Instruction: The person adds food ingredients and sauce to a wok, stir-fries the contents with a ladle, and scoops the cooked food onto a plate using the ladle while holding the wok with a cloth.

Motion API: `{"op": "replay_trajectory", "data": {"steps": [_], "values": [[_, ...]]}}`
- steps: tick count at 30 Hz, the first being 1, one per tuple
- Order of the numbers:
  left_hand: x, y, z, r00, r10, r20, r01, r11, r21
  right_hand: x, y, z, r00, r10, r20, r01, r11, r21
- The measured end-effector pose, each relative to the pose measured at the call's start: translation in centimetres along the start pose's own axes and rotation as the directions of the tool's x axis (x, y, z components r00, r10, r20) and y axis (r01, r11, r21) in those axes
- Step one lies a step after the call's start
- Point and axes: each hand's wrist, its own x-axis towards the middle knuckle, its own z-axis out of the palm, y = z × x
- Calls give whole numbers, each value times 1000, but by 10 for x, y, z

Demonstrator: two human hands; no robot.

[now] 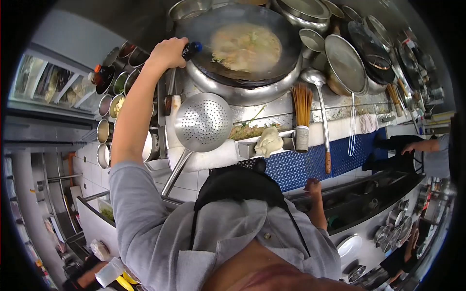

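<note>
Wrap the left grip [167, 53] firmly round the bottle [192, 48], at nine o'clock on the wok [289, 41]; tip gently. Right grip [313, 186]: cannot tell.

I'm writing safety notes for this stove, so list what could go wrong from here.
The left hand is close to the steaming wok; steam might scald it. The bottle it holds, near the rim, might slip in. The perforated ladle juts past the white towel and could get knocked down.

Wok [290, 41] right of my left hand [167, 52].
I note skimmer [203, 122] behind that hand; ladle [313, 76] ahead of my right hand [312, 186].
</note>
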Motion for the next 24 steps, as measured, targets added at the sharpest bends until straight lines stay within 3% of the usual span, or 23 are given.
{"op": "replay_trajectory", "data": {"steps": [1,3,4,5,7,9,10,11,12,13,15,16,19,20,21,24], "values": [[-10,-15,8,993,-29,-115,15,992,-122,11,20,2,996,62,67,-60,998,-29],[-35,-41,22,934,-103,-343,-13,948,-319,57,111,-17,952,-113,286,142,987,-81],[-49,-52,28,892,-145,-428,-48,911,-409,44,86,-4,689,-535,489,721,578,-382],[-66,-62,29,851,-208,-482,-52,880,-472,29,57,10,227,-803,551,806,-163,-569],[-98,-90,32,738,-350,-577,-92,795,-600,27,46,11,256,-684,684,870,-145,-471],[-118,-128,41,586,-455,-670,-178,735,-655,3,0,33,215,-731,648,887,-131,-442],[-124,-153,45,497,-476,-725,-206,748,-632,8,-11,37,62,-760,647,913,-218,-344],[-128,-175,48,421,-567,-708,-259,673,-693,4,-18,36,565,-606,560,824,382,-417],[-129,-197,49,350,-650,-675,-324,592,-738,-7,-34,43,813,-357,460,558,702,-443],[-125,-228,57,249,-649,-719,-320,646,-693,-16,-47,48,952,-59,299,187,888,-420],[-117,-278,69,122,-642,-757,-278,710,-647,-42,-100,73,975,223,0,-214,934,-285],[-113,-300,76,62,-638,-767,-256,733,-630,-42,-105,77,976,216,-17,-211,929,-303],[-100,-344,99,18,-686,-727,-134,719,-682,-44,-107,75,979,198,-45,-201,918,-342],[-98,-355,108,40,-720,-693,-64,690,-721,-50,-104,70,994,105,33,-80,894,-441],[-94,-364,117,60,-753,-655,6,656,-754,-56,-103,69,995,90,42,-61,889,-453],[-85,-384,150,80,-820,-567,140,572,-808,-79,-106,71,991,137,-14,-129,892,-432]]}}
